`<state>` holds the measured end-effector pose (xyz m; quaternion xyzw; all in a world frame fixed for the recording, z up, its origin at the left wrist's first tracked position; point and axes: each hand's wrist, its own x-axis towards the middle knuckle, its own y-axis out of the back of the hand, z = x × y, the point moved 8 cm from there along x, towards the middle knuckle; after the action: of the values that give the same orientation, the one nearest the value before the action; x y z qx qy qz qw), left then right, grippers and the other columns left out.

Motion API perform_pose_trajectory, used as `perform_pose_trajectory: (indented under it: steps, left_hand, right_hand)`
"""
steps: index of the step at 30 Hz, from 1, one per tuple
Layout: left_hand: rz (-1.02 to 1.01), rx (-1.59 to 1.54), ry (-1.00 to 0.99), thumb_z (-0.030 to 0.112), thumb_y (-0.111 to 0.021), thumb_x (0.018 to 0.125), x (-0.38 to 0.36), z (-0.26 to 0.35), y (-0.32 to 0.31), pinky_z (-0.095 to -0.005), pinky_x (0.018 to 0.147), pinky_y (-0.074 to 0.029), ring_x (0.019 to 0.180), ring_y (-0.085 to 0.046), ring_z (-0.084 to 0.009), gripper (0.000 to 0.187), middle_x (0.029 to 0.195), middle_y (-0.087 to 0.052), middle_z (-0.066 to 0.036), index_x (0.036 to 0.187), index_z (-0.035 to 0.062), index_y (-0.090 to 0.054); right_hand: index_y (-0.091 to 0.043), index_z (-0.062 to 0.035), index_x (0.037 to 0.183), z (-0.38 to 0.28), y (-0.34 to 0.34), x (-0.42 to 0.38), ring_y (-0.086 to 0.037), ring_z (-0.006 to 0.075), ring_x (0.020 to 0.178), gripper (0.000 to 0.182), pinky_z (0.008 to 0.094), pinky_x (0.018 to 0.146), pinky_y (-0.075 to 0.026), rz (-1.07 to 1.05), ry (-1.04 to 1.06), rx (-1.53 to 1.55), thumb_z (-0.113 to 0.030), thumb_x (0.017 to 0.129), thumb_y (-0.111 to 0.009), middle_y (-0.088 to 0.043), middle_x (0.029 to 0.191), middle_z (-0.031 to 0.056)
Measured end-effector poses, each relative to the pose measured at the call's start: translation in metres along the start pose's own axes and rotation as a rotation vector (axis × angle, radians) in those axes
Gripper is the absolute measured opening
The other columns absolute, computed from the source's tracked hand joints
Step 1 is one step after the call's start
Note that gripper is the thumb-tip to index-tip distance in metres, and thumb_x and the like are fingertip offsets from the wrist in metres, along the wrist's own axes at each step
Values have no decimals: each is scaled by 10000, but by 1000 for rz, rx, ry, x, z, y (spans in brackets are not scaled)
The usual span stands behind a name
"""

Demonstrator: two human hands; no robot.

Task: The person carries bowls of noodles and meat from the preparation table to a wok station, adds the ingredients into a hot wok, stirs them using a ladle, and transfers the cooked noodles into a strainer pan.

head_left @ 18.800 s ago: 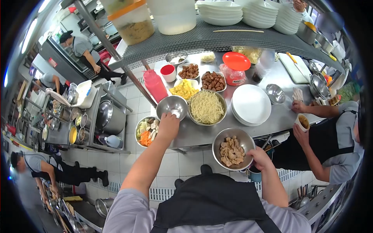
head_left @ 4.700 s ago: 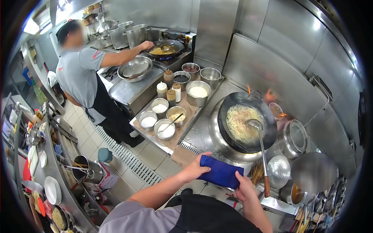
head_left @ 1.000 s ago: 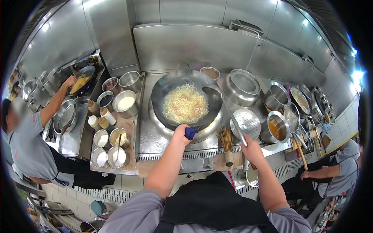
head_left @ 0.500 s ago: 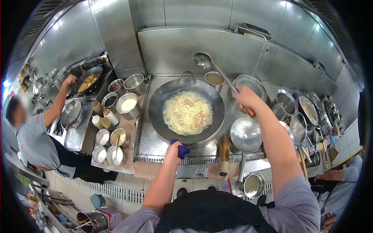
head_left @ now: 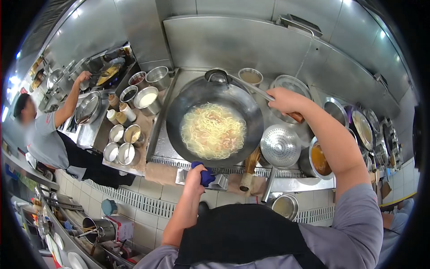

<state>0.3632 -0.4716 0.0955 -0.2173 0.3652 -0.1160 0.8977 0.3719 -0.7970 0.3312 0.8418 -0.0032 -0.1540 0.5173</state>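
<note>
A large dark wok (head_left: 253, 134) on the stove holds pale noodles (head_left: 214, 130) in cloudy broth with pinkish bits. At its near edge, my left hand (head_left: 193, 179) is closed round a bunched blue cloth (head_left: 207, 177) at the wok's handle. My right hand (head_left: 286, 102) grips a long-handled metal ladle (head_left: 253, 87) by its wooden end. The ladle's bowl lies at the wok's far rim, by the far loop handle. A perforated strainer (head_left: 281, 145) rests right of the wok, and a bamboo brush (head_left: 249, 172) lies near its front right edge.
Several sauce bottles and metal containers (head_left: 148, 101) stand at the left. Beyond them, a co-worker (head_left: 49, 134) handles another wok (head_left: 109, 74). A pot of orange liquid (head_left: 319, 159) is at the right, near more strainers and bowls. A small pot (head_left: 284, 206) sits at the front.
The ladle's bowl has come down to the wok's far rim. My right hand has moved slightly right. The view has shifted, and the pot of orange liquid now shows.
</note>
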Motion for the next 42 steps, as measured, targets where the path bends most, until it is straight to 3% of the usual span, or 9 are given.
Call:
perform_pose_trajectory:
  steps: [4,7,14,16,20,22,35,37,42]
  left_hand:
    - [11,-11,-49,45,-530,702,-3,-20,3,-345,537,-512,640,-570,-217,196,795,-545,-79,896,20,-518]
    - [-6,-18,-75,32,-519,692,-9,-30,-4,-347,536,-506,638,-569,-220,201,785,-547,-82,891,3,-519]
    - [27,48,-140,9,-506,669,-27,-34,-25,-326,530,-482,645,-568,-205,227,790,-556,-78,895,-9,-524]
    - [6,65,-191,5,-507,666,-23,-36,-29,-331,547,-484,655,-567,-206,231,796,-556,-78,896,-11,-523]
    - [-27,88,-190,7,-510,663,-20,-42,-42,-333,570,-487,672,-570,-210,239,804,-558,-80,901,-15,-521]
    - [-18,95,-205,11,-513,663,-19,-43,-48,-331,590,-491,689,-575,-214,250,816,-561,-84,911,-20,-521]
    - [-78,240,-166,-10,-507,679,-22,-42,-87,-356,618,-530,740,-586,-221,296,872,-574,-99,974,-17,-524]
    - [-83,241,-202,5,-510,672,-26,-38,-97,-312,632,-487,733,-576,-198,298,846,-567,-77,969,-19,-521]
    - [-62,283,-222,4,-511,675,-19,-36,-101,-313,630,-485,739,-575,-200,298,858,-566,-77,972,-15,-518]
  right_hand:
    - [-536,15,906,9,-2,-27,-562,204,468,148,353,482,-454,11,-4,52,-76,799,-489,-560,633,125]
    - [-540,19,983,19,-7,-41,-541,175,481,208,338,484,-439,-2,-14,89,-115,825,-522,-559,661,102]
    - [-530,36,950,57,-21,-57,-550,190,479,195,350,505,-455,34,-47,85,-108,819,-528,-564,688,129]
    - [-544,51,872,63,-22,-64,-578,221,458,154,369,467,-469,86,-21,161,-71,785,-510,-574,625,150]
    - [-551,58,883,73,-23,-77,-582,223,461,164,370,468,-464,132,-32,170,-61,780,-506,-577,622,152]
    - [-530,66,991,87,-30,-79,-585,212,490,232,348,499,-470,60,-111,173,-74,807,-511,-587,737,175]
    - [-499,116,1025,129,-44,-88,-585,203,487,276,333,486,-475,131,-186,294,-60,813,-510,-585,724,166]
    - [-500,115,1024,134,-43,-86,-582,197,483,274,333,487,-478,166,-177,300,-58,812,-515,-587,726,162]
    - [-523,99,979,139,-45,-88,-577,192,477,229,336,485,-479,166,-200,344,-55,810,-515,-582,686,147]
